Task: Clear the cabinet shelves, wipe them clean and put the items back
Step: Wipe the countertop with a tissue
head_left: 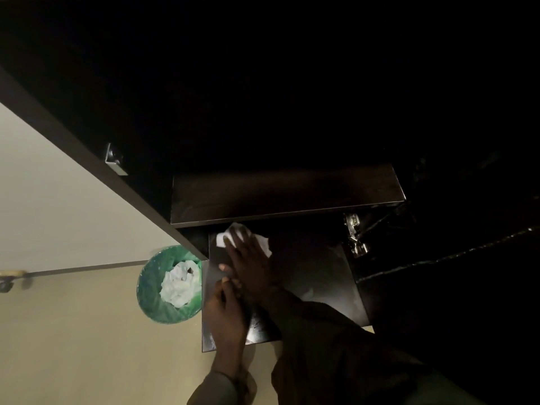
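Seen from above, the dark cabinet has a lower shelf [321, 276] with pale streaks on its surface. My right hand [248, 258] lies flat on a white crumpled tissue [263, 242] near the back left of this shelf, fingers straight and pressing it down. My left hand [228, 311] rests on the shelf's front left part, just behind the right wrist, and holds nothing that I can see. No stored items show on either shelf. Most of the cabinet interior is too dark to make out.
An upper shelf [286, 194] juts out above the tissue. A metal hinge [355, 238] sits on the right cabinet wall. The open door [73, 135] stretches to the left. A green-lined bin [152, 287] with crumpled white paper stands on the beige floor.
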`<state>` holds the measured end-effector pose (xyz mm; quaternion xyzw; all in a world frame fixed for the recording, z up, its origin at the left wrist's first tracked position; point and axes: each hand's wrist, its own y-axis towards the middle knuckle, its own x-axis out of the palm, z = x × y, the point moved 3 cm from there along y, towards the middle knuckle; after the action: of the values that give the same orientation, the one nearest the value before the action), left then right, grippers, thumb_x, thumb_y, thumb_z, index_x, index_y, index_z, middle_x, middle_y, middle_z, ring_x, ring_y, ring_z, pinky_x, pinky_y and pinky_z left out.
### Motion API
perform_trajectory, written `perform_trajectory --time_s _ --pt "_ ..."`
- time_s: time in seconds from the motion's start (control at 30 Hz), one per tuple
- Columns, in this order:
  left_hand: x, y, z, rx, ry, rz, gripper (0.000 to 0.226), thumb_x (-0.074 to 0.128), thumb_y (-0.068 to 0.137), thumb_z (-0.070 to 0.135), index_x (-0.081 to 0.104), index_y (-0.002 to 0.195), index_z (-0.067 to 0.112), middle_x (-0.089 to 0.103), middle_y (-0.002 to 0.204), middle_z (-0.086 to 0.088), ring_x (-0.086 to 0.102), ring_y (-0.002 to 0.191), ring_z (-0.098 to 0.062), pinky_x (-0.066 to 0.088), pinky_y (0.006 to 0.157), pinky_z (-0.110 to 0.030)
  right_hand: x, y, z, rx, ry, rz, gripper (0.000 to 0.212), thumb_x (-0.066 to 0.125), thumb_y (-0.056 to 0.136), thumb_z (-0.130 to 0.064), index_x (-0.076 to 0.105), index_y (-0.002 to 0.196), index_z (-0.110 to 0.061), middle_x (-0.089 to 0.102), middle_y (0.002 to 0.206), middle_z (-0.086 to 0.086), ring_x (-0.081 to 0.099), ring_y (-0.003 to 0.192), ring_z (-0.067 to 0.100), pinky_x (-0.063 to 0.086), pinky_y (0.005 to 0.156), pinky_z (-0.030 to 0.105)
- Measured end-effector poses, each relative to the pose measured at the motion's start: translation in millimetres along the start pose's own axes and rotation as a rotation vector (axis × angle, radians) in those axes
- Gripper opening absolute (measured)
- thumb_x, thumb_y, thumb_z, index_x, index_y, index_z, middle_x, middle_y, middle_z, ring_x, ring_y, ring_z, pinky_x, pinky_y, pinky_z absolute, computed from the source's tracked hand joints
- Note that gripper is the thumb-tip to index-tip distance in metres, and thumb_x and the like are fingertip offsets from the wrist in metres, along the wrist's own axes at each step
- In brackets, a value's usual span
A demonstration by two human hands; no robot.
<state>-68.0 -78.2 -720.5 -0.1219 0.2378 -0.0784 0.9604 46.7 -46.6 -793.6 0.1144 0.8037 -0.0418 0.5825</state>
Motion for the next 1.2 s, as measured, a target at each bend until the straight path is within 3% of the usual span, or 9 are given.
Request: perform_trajectory --time_s 0.1,0.23,0.3,0.53,0.77,0.83,1.0,1.13,1.2 --pt "-4.1 3.1 -4.3 -0.009 0.035 0.043 0.045 0.037 0.106 0.031 0.068 0.078 0.016 0.069 0.076 -0.002 0.063 0.074 -0.019 0.041 0.061 -0.025 -9.5 -7.6 16.7 -0.067 0.002 0.042 0.06 0.045 0.098 -0.041 0.039 0.148 -0.01 0.03 0.158 0.012 0.023 0.148 0.028 0.03 0.115 0.048" --pt "-4.1 2.8 -15.0 -0.015 -0.001 0.022 0.045 0.037 0.105 0.031 0.072 0.081 0.017 0.073 0.083 0.001 0.066 0.078 -0.016 0.045 0.066 -0.023 -42.8 -41.3 98.0 0.43 -0.011 0.179 0.064 0.042 0.099 -0.045 0.032 0.151 -0.008 0.025 0.16 0.015 0.017 0.15 0.029 0.025 0.117 0.049" --pt "-2.9 1.0 -19.2 -0.017 -0.026 0.032 0.045 0.039 0.105 0.03 0.072 0.081 0.015 0.073 0.082 -0.001 0.067 0.078 -0.018 0.048 0.069 -0.028 -55.9 -63.4 123.7 0.555 -0.075 0.148 0.068 0.036 0.101 -0.049 0.021 0.155 -0.01 0.014 0.162 0.015 0.007 0.151 0.029 0.017 0.121 0.049" --pt "-3.7 11.4 -31.7 0.004 -0.001 0.009 0.051 0.034 0.104 0.039 0.067 0.077 0.011 0.068 0.074 -0.004 0.064 0.072 -0.024 0.047 0.064 -0.036 -48.8 -121.2 71.3 0.648 -0.096 0.065 0.069 0.033 0.101 -0.051 0.016 0.156 -0.013 0.009 0.164 0.009 0.0 0.152 0.027 0.012 0.122 0.049" --pt "-8.7 20.9 -33.5 0.084 0.008 -0.034 0.054 0.026 0.098 0.053 0.07 0.081 0.027 0.072 0.084 0.005 0.068 0.078 -0.014 0.054 0.072 -0.036 -13.4 -162.1 -29.4 0.072 -0.072 -0.142 0.071 0.034 0.101 -0.055 0.014 0.156 -0.017 0.008 0.165 0.006 0.007 0.152 0.025 0.026 0.116 0.051" --pt "-11.8 18.7 -32.6 0.105 0.004 -0.036 0.057 0.024 0.097 0.056 0.07 0.081 0.026 0.073 0.085 0.004 0.068 0.079 -0.015 0.053 0.073 -0.034 -21.5 -153.7 -4.4 0.142 -0.135 -0.127 0.066 0.03 0.102 -0.053 0.015 0.156 -0.018 0.006 0.165 0.007 0.004 0.152 0.025 0.022 0.118 0.05" --pt "-13.0 14.9 -33.9 0.043 0.005 -0.046 0.056 0.028 0.096 0.055 0.072 0.082 0.023 0.073 0.086 0.0 0.067 0.08 -0.02 0.051 0.077 -0.034 -57.7 -159.1 75.8 0.714 -0.09 0.018 0.065 0.028 0.102 -0.051 0.014 0.156 -0.017 0.009 0.163 0.007 0.0 0.152 0.023 0.016 0.122 0.049" --pt "-11.7 11.2 -30.7 0.034 -0.017 -0.064 0.047 0.033 0.1 0.048 0.068 0.083 0.022 0.071 0.086 0.002 0.066 0.082 -0.019 0.051 0.074 -0.035 -53.0 -192.6 54.7 0.792 -0.029 0.097 0.068 0.03 0.1 -0.051 0.02 0.154 -0.012 0.015 0.163 0.008 0.004 0.152 0.023 0.019 0.121 0.049" --pt "-11.0 11.3 -29.5 0.031 -0.037 -0.067 0.043 0.035 0.104 0.042 0.068 0.082 0.022 0.071 0.086 0.003 0.067 0.082 -0.018 0.052 0.075 -0.036 -41.2 -199.3 23.4 0.687 0.026 0.133 0.066 0.043 0.098 -0.044 0.028 0.152 -0.009 0.02 0.162 0.009 0.011 0.151 0.024 0.021 0.12 0.048"
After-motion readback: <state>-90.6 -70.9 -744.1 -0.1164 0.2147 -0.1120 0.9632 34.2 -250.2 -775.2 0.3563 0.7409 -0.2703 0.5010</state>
